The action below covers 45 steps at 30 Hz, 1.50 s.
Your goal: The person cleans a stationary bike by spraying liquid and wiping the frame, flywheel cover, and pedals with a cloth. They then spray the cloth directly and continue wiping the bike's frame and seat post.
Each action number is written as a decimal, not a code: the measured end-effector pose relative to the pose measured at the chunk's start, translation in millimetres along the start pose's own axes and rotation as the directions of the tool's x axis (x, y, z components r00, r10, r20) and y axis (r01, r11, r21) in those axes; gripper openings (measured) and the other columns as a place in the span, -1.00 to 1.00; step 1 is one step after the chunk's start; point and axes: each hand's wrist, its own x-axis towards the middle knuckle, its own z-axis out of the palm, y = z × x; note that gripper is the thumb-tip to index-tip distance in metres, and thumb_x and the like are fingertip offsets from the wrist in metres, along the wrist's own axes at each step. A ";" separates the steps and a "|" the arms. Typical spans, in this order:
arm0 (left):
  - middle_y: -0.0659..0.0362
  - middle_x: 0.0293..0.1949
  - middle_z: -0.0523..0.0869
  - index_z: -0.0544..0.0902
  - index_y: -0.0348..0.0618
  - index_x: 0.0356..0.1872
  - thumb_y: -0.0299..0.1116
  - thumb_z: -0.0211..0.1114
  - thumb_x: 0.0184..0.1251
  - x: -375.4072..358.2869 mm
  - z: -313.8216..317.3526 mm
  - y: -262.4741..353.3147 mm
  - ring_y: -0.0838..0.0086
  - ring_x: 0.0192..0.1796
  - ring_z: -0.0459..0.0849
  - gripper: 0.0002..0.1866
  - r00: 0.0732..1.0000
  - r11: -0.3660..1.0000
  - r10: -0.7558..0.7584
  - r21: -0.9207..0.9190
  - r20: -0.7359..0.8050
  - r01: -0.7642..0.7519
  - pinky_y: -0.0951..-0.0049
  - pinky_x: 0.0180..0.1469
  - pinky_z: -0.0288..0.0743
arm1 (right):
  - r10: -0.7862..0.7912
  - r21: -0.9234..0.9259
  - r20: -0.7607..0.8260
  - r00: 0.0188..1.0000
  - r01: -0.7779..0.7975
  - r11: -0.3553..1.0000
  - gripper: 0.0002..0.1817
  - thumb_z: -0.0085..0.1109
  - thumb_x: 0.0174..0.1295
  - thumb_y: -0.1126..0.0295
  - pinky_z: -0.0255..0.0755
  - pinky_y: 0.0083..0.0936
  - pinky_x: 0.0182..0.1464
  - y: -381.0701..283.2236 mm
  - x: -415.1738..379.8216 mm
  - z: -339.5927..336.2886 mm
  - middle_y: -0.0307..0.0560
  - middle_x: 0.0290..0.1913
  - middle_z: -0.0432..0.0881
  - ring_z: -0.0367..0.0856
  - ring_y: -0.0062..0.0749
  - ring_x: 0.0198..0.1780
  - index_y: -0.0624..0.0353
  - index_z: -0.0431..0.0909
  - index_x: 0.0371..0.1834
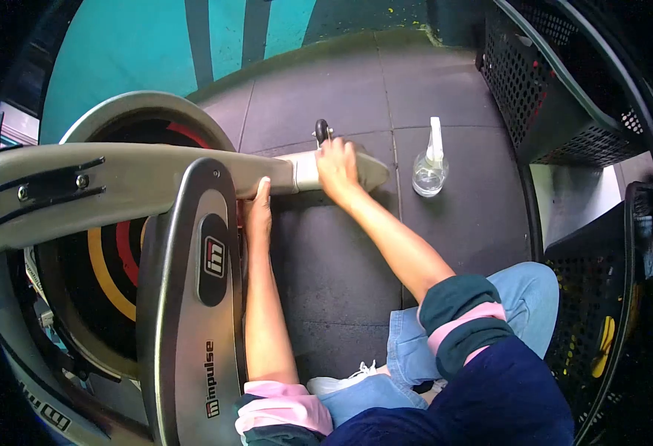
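Observation:
An exercise bike (215, 167) marked "Impulse" fills the left side, its grey beam running right to a base with a rounded end cap (372, 172). My left hand (258, 214) grips the edge of the beam, thumb up along its side and the other fingers mostly hidden. Farther right, my right hand (337, 169) presses on the base near the end cap, fingers curled down. Whatever may lie under those fingers is hidden. Just beyond them sits a small black wheel (321, 131). A clear spray bottle (430, 167) with a white trigger head stands upright on the floor, right of the end cap.
Dark rubber floor tiles (453, 230) lie under everything. Black perforated baskets stand at the right, one upper (542, 97) and one lower (590, 297), with a yellow item (604, 346) at the lower one. A teal wall (133, 59) rises behind the bike's flywheel (111, 275).

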 end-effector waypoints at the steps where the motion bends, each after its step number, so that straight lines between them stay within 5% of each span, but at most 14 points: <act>1: 0.10 0.05 0.63 0.57 -0.27 0.08 -0.24 0.40 0.20 1.9 -1.3 -1.0 0.40 0.08 0.56 -0.53 0.998 0.999 0.047 0.000 0.041 -0.047 0.39 0.16 0.39 | -0.108 0.038 -0.070 0.992 0.111 0.993 -0.88 0.14 0.04 0.39 0.28 -0.29 -0.09 -16.4 -11.7 4.4 -0.12 -0.23 0.54 0.45 -0.28 -0.09 0.10 0.65 -0.40; 4: 0.09 0.03 0.65 0.59 -0.29 0.05 -0.22 0.39 0.21 1.2 -1.6 -1.9 0.39 0.07 0.57 -0.55 0.990 0.996 0.087 -0.031 0.107 -0.084 0.39 0.16 0.38 | -0.300 0.104 -0.186 0.936 0.322 0.941 -0.90 0.18 -0.05 0.40 0.30 -0.30 -0.13 -32.2 -31.0 9.7 -0.17 -0.26 0.53 0.45 -0.29 -0.11 0.08 0.62 -0.43; 6: 0.08 0.02 0.65 0.59 -0.30 0.04 -0.22 0.38 0.22 1.6 -3.6 -2.2 0.37 0.06 0.57 -0.56 0.988 0.996 0.080 -0.048 0.129 -0.074 0.39 0.17 0.38 | -0.297 0.203 -0.068 0.952 0.305 0.931 -0.85 0.17 0.04 0.38 0.32 -0.29 -0.04 -26.6 -18.6 6.1 -0.17 -0.19 0.57 0.47 -0.30 -0.03 0.07 0.67 -0.33; 8: 0.11 -0.04 0.69 0.64 -0.32 -0.04 -0.19 0.40 0.20 0.3 -2.9 1.0 0.40 0.01 0.60 -0.58 0.994 0.997 0.073 0.002 0.087 -0.073 0.38 0.14 0.39 | -0.225 0.293 -0.035 0.974 0.225 0.929 -0.90 0.21 0.01 0.38 0.32 -0.25 -0.04 -25.7 4.9 13.0 -0.19 -0.23 0.60 0.48 -0.28 -0.03 0.05 0.69 -0.42; 13: 0.09 -0.03 0.69 0.63 -0.32 -0.02 -0.20 0.40 0.19 -2.1 1.9 7.5 0.38 0.01 0.60 -0.56 0.993 0.992 0.089 -0.095 0.076 -0.082 0.38 0.13 0.39 | -0.102 0.237 0.104 0.989 0.075 0.969 -0.89 0.15 0.09 0.37 0.28 -0.17 -0.01 -25.6 46.7 31.5 -0.20 -0.22 0.63 0.48 -0.25 -0.02 0.01 0.69 -0.42; 16: 0.09 -0.02 0.69 0.64 -0.29 -0.02 -0.19 0.42 0.18 -3.9 -0.7 10.1 0.40 0.02 0.61 -0.56 0.990 0.993 0.118 -0.035 0.071 -0.116 0.39 0.14 0.39 | -0.109 0.238 0.017 0.994 0.102 0.966 -0.85 0.10 0.12 0.39 0.26 -0.13 0.05 -28.7 39.0 33.0 -0.18 -0.20 0.62 0.47 -0.22 0.00 0.01 0.68 -0.33; 24: 0.05 0.02 0.64 0.57 -0.32 0.04 -0.25 0.37 0.23 13.9 6.1 -33.4 0.36 0.05 0.58 -0.56 0.992 0.983 0.016 -0.182 0.123 0.007 0.35 0.15 0.40 | -0.481 0.241 0.009 0.877 0.464 0.852 -0.77 0.11 0.10 0.43 0.29 -0.22 0.07 -7.6 -12.7 -8.5 -0.26 -0.07 0.61 0.48 -0.28 0.02 -0.01 0.59 -0.16; 27: 0.02 0.03 0.64 0.56 -0.33 0.05 -0.25 0.37 0.21 23.0 8.1 -50.6 0.33 0.06 0.59 -0.54 0.998 0.983 0.051 -0.176 0.036 -0.043 0.33 0.15 0.40 | -0.438 0.290 0.074 0.896 0.401 0.869 -0.74 0.15 0.06 0.45 0.30 -0.23 0.06 -8.2 2.3 -8.0 -0.30 -0.11 0.61 0.48 -0.28 0.01 -0.03 0.59 -0.15; 33: 0.03 0.01 0.66 0.57 -0.33 0.03 -0.23 0.36 0.22 -7.2 -0.7 10.5 0.32 0.05 0.59 -0.55 0.995 0.999 0.042 0.003 0.090 -0.042 0.34 0.16 0.39 | -0.203 0.348 0.152 0.967 0.140 0.927 -0.77 0.18 0.04 0.45 0.29 -0.15 0.04 -18.6 37.6 13.9 -0.24 -0.16 0.63 0.48 -0.22 0.02 -0.02 0.63 -0.19; 37: 0.05 -0.01 0.66 0.58 -0.34 0.03 -0.22 0.34 0.24 -5.8 1.8 7.5 0.34 0.04 0.59 -0.56 0.994 0.998 0.043 -0.038 0.096 -0.040 0.36 0.14 0.40 | -0.064 0.319 0.051 0.997 0.044 0.947 -0.80 0.15 0.01 0.51 0.31 -0.17 -0.10 -26.5 56.1 36.3 -0.22 -0.28 0.63 0.51 -0.18 -0.08 -0.03 0.60 -0.29; 41: 0.06 -0.03 0.67 0.58 -0.34 0.04 -0.21 0.33 0.25 -3.8 0.5 -1.6 0.36 0.02 0.60 -0.56 0.994 0.997 0.051 -0.069 0.096 -0.045 0.37 0.12 0.42 | -0.096 0.245 0.074 0.993 0.075 0.967 -0.77 0.15 0.10 0.45 0.28 -0.14 0.04 -30.0 39.1 30.4 -0.22 -0.13 0.63 0.47 -0.20 0.04 -0.02 0.64 -0.16; 45: 0.04 0.07 0.64 0.54 -0.32 0.11 -0.15 0.35 0.23 6.3 8.2 -21.6 0.32 0.10 0.57 -0.47 0.996 0.993 0.009 -0.117 0.084 0.001 0.34 0.21 0.36 | -0.276 0.233 -0.005 0.961 0.270 0.934 -0.70 0.15 0.03 0.49 0.28 -0.16 0.06 -20.0 -7.4 3.5 -0.21 -0.11 0.60 0.46 -0.21 0.02 -0.01 0.62 -0.13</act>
